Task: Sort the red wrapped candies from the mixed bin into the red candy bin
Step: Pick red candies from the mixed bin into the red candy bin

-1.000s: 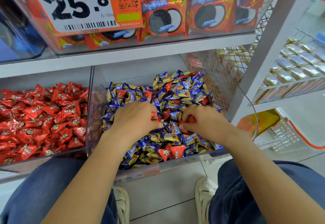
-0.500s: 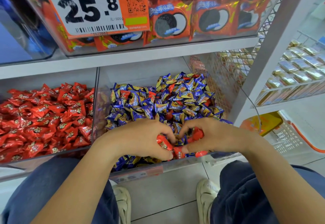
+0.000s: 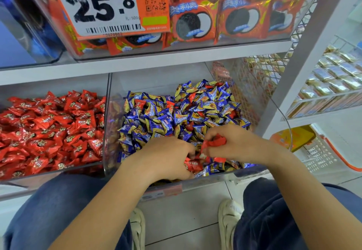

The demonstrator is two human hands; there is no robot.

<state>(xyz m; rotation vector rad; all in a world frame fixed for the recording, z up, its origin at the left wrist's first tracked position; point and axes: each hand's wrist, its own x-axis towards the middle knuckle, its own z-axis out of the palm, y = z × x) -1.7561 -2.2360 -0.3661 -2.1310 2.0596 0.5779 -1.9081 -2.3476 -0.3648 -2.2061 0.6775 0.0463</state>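
A grey lower shelf (image 3: 58,186) carries two clear bins side by side: a red candy bin (image 3: 11,181) left, a mixed bin (image 3: 156,79) right.

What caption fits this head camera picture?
Two hands, left hand and right hand, gather red wrapped candies from the clear mixed bin.

On the price tag (image 3: 105,8) hung on the upper bin we read "25.8" and a barcode; its orange right part shows "270" above a QR code.
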